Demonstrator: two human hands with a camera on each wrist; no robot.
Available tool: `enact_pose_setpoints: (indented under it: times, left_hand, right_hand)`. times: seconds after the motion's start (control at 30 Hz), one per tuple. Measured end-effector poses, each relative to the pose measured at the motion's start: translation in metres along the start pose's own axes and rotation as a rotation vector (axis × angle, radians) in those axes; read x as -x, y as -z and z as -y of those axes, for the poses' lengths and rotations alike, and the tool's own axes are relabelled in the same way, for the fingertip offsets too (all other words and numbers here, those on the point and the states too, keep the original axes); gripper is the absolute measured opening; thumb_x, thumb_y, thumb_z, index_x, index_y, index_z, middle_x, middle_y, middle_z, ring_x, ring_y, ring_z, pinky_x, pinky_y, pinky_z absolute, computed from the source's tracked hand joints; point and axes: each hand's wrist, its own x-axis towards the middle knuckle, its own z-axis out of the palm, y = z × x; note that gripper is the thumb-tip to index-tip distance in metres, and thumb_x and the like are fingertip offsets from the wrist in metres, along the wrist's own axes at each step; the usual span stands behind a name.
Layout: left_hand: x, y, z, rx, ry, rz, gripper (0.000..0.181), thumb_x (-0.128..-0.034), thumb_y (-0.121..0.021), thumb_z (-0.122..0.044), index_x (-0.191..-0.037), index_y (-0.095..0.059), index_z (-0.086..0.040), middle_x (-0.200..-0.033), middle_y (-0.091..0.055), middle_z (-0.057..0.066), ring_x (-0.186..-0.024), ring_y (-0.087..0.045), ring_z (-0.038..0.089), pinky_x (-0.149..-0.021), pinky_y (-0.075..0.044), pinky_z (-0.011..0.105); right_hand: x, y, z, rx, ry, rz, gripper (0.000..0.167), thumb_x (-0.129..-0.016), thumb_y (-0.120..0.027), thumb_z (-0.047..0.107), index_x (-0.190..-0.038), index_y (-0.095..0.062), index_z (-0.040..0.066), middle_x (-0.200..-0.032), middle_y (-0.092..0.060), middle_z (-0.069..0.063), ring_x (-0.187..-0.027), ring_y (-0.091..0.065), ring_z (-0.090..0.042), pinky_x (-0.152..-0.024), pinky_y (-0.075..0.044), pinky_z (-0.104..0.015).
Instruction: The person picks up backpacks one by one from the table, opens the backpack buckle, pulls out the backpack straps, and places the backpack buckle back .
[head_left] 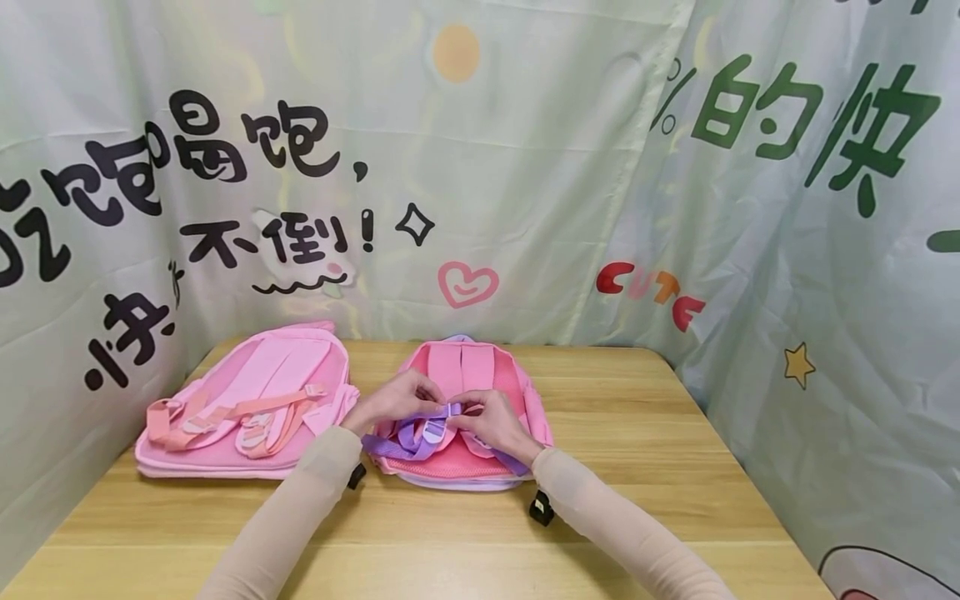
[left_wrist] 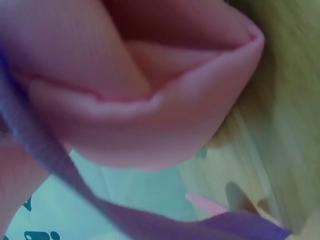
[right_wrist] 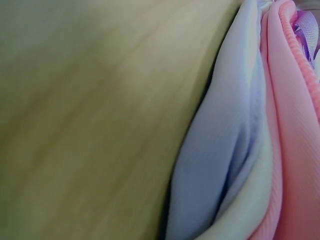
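A pink and lilac backpack (head_left: 465, 469) lies on the table with its shoulder-strap side up. Over its middle, my left hand (head_left: 401, 396) pinches a purple strap (head_left: 420, 450) beside a small pale buckle (head_left: 453, 410). From the other side my right hand (head_left: 491, 417) pinches the strap at that buckle. A second pale buckle (head_left: 433, 430) sits on the webbing just below. In the left wrist view the strap (left_wrist: 65, 172) passes close to a pink side pocket (left_wrist: 145, 130). The right wrist view shows the backpack's lilac side (right_wrist: 215, 145), but neither the right hand's fingers nor the buckle.
Left of the hands lies another pink backpack (head_left: 277, 367) with orange straps (head_left: 262, 406). Both stand on a wooden table (head_left: 622, 467). A printed fabric curtain (head_left: 525, 167) hangs behind the table and along its sides.
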Motion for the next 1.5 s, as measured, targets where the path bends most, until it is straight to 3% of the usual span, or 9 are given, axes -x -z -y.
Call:
enact_pose_setpoints:
  times: [0.33, 0.63, 0.97, 1.5]
  left_hand:
    - [0.0049, 0.005, 0.0031, 0.042, 0.024, -0.007, 0.012, -0.0868, -0.071, -0.007, -0.097, -0.075, -0.002, -0.092, -0.075, 0.01, -0.082, -0.066, 0.012, -0.08, -0.054, 0.029]
    - [0.0006, 0.0016, 0.0017, 0.035, 0.015, -0.03, 0.012, -0.0872, -0.071, -0.006, -0.097, -0.076, -0.003, -0.092, -0.076, 0.009, -0.078, -0.066, 0.009, -0.076, -0.054, 0.026]
    - [0.0038, 0.0026, 0.0005, 0.057, 0.023, -0.013, 0.012, -0.087, -0.072, -0.006, -0.097, -0.074, 0.001, -0.091, -0.075, 0.013, -0.076, -0.066, 0.011, -0.075, -0.055, 0.027]
    - [0.0015, -0.0033, 0.0051, 0.045, 0.033, -0.052, 0.01, -0.0869, -0.071, -0.006, -0.096, -0.076, -0.005, -0.091, -0.076, 0.005, -0.078, -0.065, 0.009, -0.075, -0.053, 0.026]
  right_hand:
    - [0.0003, 0.0003, -0.0001, -0.011, 0.006, 0.003, 0.025, -0.081, -0.081, 0.019, -0.105, -0.076, 0.014, -0.096, -0.075, 0.001, -0.086, -0.07, -0.01, -0.073, -0.055, -0.02]
    - [-0.0006, 0.0011, 0.0009, -0.024, 0.004, 0.004, 0.025, -0.081, -0.08, 0.018, -0.105, -0.076, 0.014, -0.098, -0.075, 0.0, -0.088, -0.071, -0.013, -0.074, -0.055, -0.02]
    - [0.0004, 0.0024, 0.0027, -0.033, -0.008, 0.018, 0.025, -0.082, -0.08, 0.02, -0.106, -0.076, 0.015, -0.098, -0.075, 0.0, -0.089, -0.071, -0.015, -0.075, -0.055, -0.02]
    - [0.0017, 0.0014, 0.0042, 0.002, -0.015, 0.003, 0.024, -0.082, -0.08, 0.02, -0.106, -0.076, 0.015, -0.098, -0.075, 0.001, -0.09, -0.071, -0.015, -0.075, -0.055, -0.02]
